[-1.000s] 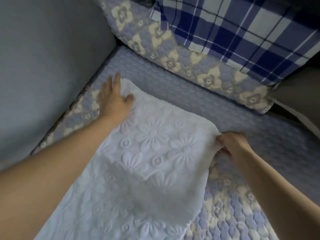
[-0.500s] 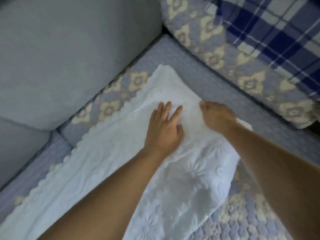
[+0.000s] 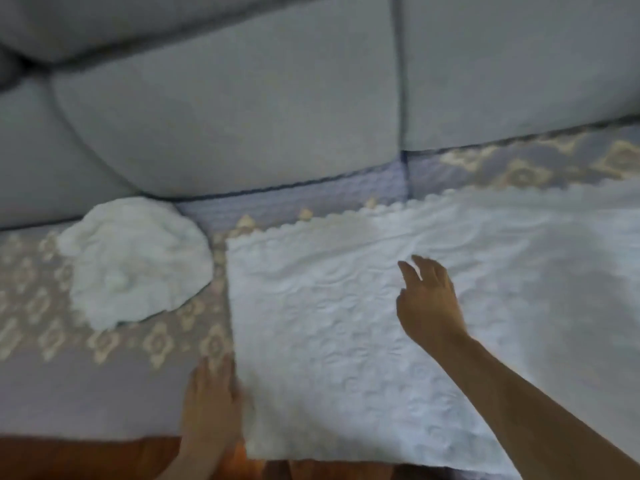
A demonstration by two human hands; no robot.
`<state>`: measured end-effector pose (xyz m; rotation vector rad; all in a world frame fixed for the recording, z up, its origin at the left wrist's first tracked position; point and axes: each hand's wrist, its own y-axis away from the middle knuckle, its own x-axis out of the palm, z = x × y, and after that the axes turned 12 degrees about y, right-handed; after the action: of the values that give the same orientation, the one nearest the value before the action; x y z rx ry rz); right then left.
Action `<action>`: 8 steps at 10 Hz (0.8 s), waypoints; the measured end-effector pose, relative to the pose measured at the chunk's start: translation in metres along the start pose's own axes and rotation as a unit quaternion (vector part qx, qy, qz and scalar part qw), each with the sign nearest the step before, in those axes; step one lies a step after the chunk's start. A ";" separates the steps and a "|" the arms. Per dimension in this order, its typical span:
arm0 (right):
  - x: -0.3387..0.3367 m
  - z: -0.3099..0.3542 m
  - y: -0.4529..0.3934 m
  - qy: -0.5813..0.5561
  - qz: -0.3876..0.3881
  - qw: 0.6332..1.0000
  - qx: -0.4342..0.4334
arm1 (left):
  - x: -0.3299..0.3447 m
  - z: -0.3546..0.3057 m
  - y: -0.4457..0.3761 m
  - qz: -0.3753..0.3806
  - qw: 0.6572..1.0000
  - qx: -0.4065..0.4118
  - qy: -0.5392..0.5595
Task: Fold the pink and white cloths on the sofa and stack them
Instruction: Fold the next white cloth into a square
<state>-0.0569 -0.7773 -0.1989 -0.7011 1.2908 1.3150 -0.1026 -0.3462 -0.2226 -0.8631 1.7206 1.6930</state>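
White cloth (image 3: 346,341), embossed with flowers and scallop-edged, spread flat on the sofa seat (image 3: 86,386), long axis running left to right and carrying on past the right edge of view. Left short edge lying straight, front to back, just beside a second white cloth (image 3: 135,261) bunched in a mound against the backrest (image 3: 225,116). No pink cloth anywhere in view.

Left hand (image 3: 211,407) at the near left corner of the spread cloth, fingers straight and flat, touching or pressing the edge; holding nothing. Right hand (image 3: 429,299) over the middle of the cloth, fingers loosely spread and relaxed, gripping nothing; hard to tell whether palm rests on the fabric or hovers just above it, given the blur.

Judged step: smoothing and squaring before a fold. Key relation: cloth stretching away to the right of both hands, so the free far end lies nearer the right hand, while the left hand sits at the end best suited to anchor. Likely call: pin left, bring the right end over along the long axis. Risk: corner slipping, edges misaligned.
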 end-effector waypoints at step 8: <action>0.085 0.254 -0.162 0.186 0.061 0.973 -0.124 | -0.137 0.036 -0.210 -0.099 0.947 0.115 0.284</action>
<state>0.1460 -0.5486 -0.2656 -1.0992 1.4985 1.5095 0.1455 -0.3009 -0.2499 -1.4520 2.0577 1.1427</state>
